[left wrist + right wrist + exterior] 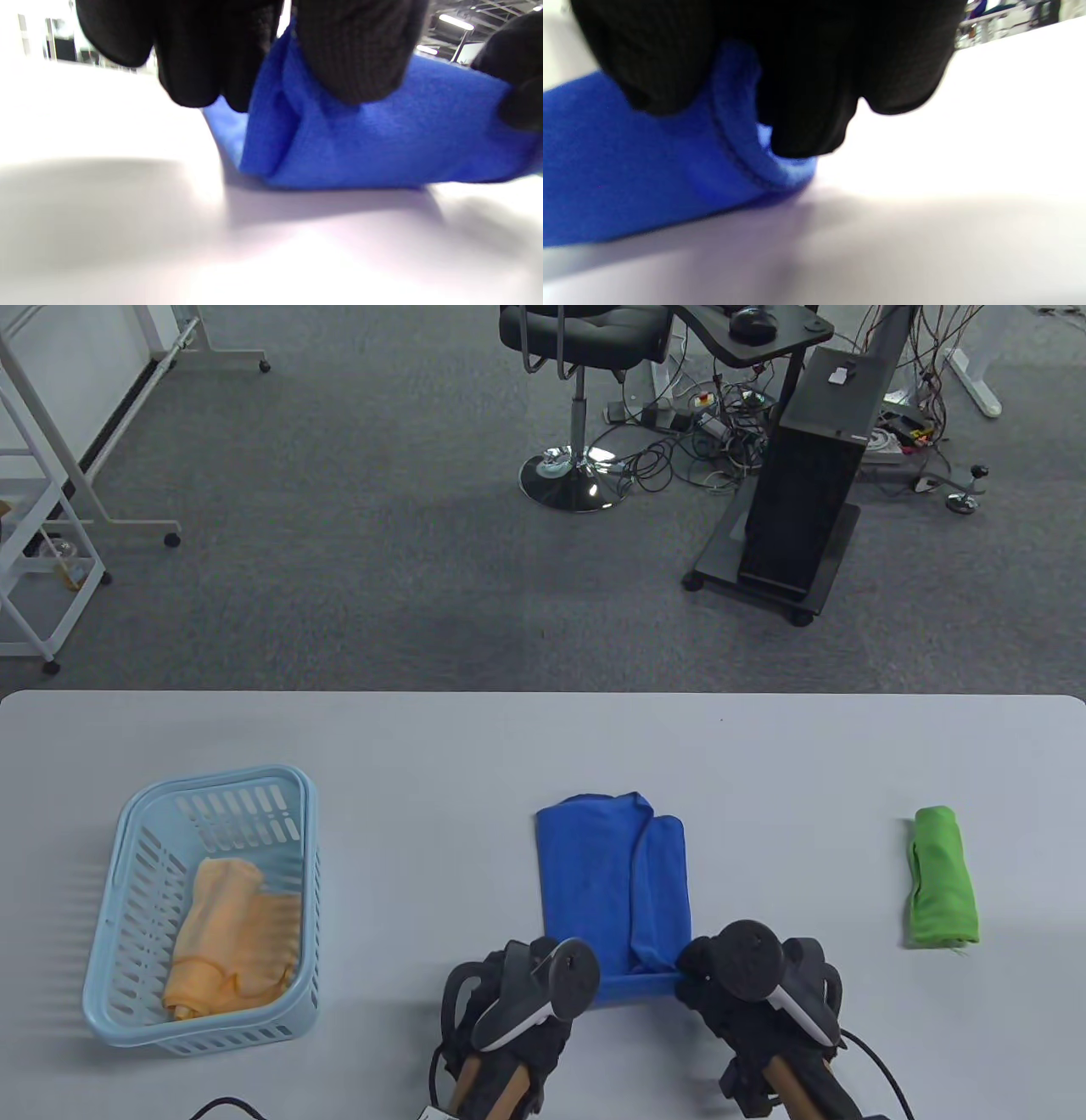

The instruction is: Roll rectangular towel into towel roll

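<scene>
At the near edge of the table (543, 729), both hands are on the blue towel (607, 874), which lies folded into a long strip mid-table, running away from the person. Near end is lifted and curled over — first turn of the roll just starting.

Left hand (517, 993): fingers (352, 51) pinching the left corner of the curled edge, thumb side in front, other fingers behind. Right hand (755, 984): fingers (806, 106) wrapped over the right corner the same way, hemmed edge bulging out between them. Wrist views are blurry and very close, so how firm either pinch is, I can't say for sure.

Risks from here, as I see it:
- Strip isn't clean. Loose overlapping flap on the right side, uneven far end. The roll could telescope or come out cone-shaped if one hand advances faster.
- First turn looks loose and fat. If it's not tightened now, the core stays hollow and the roll springs open on release.
- Hands grip only the corners; the middle of the edge is unsupported and may sag or lag.
- Smooth tabletop: the strip could slide forward rather than wind.

Green towel roll (942, 878) sits well to the right; light blue basket (127, 831) with an orange towel (233, 937) inside, far left. Neither in the way.
</scene>
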Action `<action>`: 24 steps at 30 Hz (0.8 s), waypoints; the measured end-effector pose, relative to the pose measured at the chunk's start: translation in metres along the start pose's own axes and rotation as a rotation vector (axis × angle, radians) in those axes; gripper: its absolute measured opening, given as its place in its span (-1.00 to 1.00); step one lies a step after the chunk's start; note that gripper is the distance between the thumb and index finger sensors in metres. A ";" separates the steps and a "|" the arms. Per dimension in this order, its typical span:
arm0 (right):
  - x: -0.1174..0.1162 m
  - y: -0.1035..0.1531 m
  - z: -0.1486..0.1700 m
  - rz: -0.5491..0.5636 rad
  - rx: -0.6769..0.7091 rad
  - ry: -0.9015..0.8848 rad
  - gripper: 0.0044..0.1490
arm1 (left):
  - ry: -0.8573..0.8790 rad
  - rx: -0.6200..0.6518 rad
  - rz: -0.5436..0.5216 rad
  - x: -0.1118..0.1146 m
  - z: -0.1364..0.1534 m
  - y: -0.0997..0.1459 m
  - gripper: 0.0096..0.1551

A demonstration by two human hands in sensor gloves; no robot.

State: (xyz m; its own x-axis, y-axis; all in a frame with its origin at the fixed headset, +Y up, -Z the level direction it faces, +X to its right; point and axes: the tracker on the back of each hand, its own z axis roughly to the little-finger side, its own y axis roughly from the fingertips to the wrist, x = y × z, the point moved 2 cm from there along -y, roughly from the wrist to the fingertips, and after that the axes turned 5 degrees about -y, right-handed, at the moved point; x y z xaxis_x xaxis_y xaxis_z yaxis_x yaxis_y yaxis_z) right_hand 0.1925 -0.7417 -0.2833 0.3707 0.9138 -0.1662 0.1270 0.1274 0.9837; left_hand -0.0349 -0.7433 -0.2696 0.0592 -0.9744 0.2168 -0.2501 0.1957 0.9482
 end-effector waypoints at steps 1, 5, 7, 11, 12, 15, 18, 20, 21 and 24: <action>0.001 0.003 0.000 -0.012 0.010 -0.003 -0.40 | 0.010 -0.009 0.006 0.002 0.000 0.003 -0.51; 0.003 0.014 0.001 -0.030 0.027 -0.026 -0.30 | -0.010 -0.021 -0.002 0.006 0.001 0.008 -0.51; 0.001 0.017 0.003 -0.068 0.031 -0.010 -0.09 | -0.014 -0.025 -0.005 0.010 0.003 0.007 -0.51; 0.005 0.026 -0.007 -0.040 0.087 -0.093 0.05 | 0.031 -0.008 0.015 0.013 0.002 0.008 -0.51; 0.003 0.028 -0.012 -0.025 0.114 -0.107 0.05 | 0.028 -0.004 0.011 0.011 0.001 0.008 -0.50; -0.018 0.025 -0.030 -0.118 0.195 -0.049 0.08 | 0.041 0.007 -0.011 0.008 0.000 0.008 -0.51; -0.039 0.019 -0.036 -0.184 0.169 0.098 0.02 | 0.077 0.010 -0.013 0.007 0.002 0.010 -0.50; -0.038 0.016 -0.035 -0.091 0.171 0.142 -0.31 | 0.098 0.000 -0.017 0.007 0.006 0.012 -0.50; -0.035 0.015 -0.033 -0.046 0.182 0.122 -0.38 | 0.114 -0.002 -0.017 0.006 0.007 0.013 -0.49; -0.028 0.016 -0.028 -0.042 0.176 0.051 -0.39 | 0.144 -0.005 -0.020 0.006 0.010 0.015 -0.48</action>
State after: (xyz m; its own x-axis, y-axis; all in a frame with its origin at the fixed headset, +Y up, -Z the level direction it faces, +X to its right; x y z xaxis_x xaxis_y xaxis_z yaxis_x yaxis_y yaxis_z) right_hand 0.1586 -0.7546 -0.2613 0.3155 0.9279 -0.1985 0.3020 0.1001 0.9480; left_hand -0.0481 -0.7470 -0.2570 0.2024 -0.9522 0.2288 -0.2424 0.1777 0.9538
